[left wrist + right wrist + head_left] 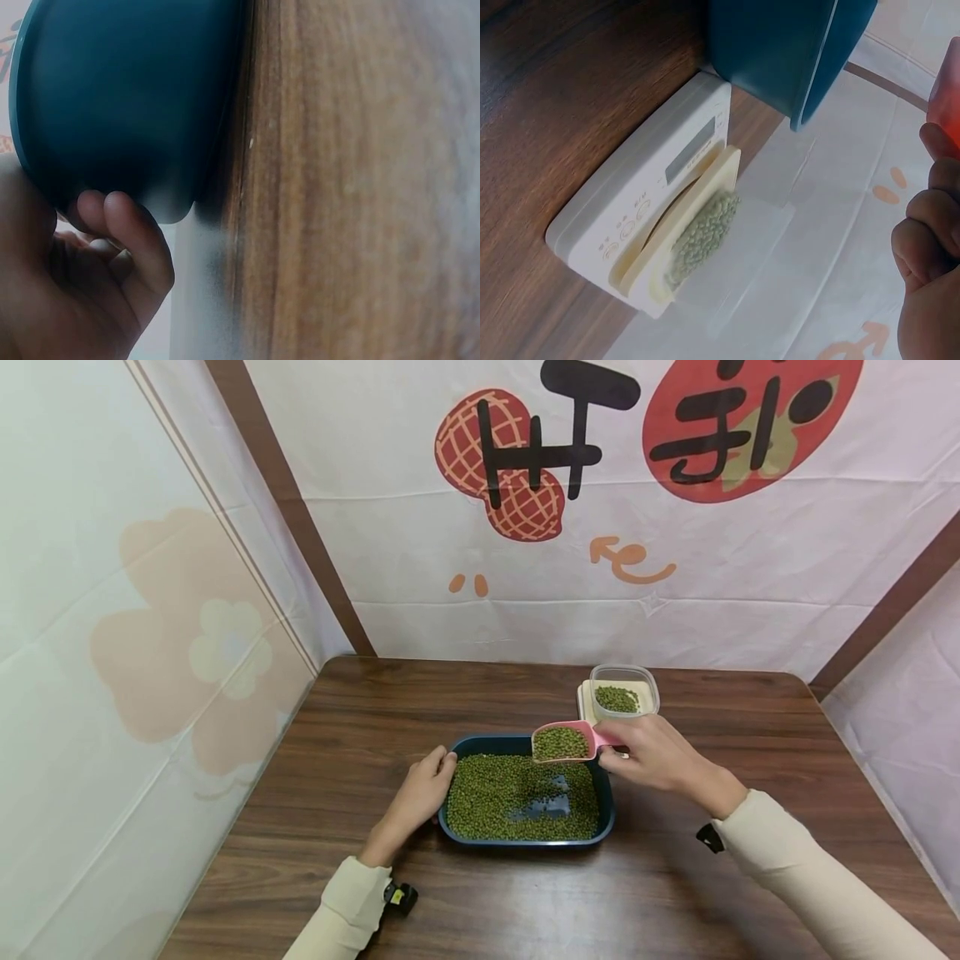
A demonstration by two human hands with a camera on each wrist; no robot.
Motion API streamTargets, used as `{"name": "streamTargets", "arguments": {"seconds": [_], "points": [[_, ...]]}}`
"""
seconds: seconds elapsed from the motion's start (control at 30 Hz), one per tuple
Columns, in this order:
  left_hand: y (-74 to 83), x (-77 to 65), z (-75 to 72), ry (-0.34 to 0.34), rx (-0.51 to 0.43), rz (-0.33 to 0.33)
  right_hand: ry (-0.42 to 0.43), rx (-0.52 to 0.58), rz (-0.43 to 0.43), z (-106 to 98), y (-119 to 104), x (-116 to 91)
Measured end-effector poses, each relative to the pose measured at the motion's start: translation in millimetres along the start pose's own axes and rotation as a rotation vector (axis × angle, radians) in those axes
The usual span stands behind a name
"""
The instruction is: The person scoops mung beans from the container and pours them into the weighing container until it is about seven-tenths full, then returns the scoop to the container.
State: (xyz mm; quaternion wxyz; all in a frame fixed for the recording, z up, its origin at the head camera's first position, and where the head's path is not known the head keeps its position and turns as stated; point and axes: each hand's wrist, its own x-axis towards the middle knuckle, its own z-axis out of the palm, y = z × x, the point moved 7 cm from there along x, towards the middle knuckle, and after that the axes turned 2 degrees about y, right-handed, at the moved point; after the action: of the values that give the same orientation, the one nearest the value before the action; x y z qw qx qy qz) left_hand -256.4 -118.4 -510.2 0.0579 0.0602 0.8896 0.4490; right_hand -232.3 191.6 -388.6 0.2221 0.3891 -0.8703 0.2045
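A dark blue tray (pixel 525 842) full of green mung beans (pixel 487 793) stands on the table, its bottom showing through a patch right of the middle. My left hand (pixel 424 787) grips its left rim, thumb on top; in the left wrist view curled fingers (pixel 142 240) press under the wall. The right hand (pixel 656 752) holds a pink scoop (pixel 585 727) by its handle, above the tray's back right corner. Beans heap inside the scoop. Behind that hand, a clear plastic container (pixel 647 681) with some beans sits on a white kitchen scale (pixel 652 172).
The brown wooden table (pixel 360 710) ends at a printed cloth wall (pixel 390 527) behind it, with another cloth panel (pixel 112 693) along the left. The scale's display (pixel 691 150) and buttons face the front, close by the tray's right side.
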Motion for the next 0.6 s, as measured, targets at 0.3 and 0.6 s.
{"name": "streamTargets", "arguments": {"seconds": [0.3, 0.6], "points": [[-0.3, -0.1, -0.5, 0.004, 0.007, -0.002, -0.008, -0.021, 0.028, -4.4, 5.5, -6.9], [-2.2, 1.7, -0.5, 0.012, 0.001, 0.004, -0.014, -0.045, 0.073, -11.1, 14.0, -12.0]]}}
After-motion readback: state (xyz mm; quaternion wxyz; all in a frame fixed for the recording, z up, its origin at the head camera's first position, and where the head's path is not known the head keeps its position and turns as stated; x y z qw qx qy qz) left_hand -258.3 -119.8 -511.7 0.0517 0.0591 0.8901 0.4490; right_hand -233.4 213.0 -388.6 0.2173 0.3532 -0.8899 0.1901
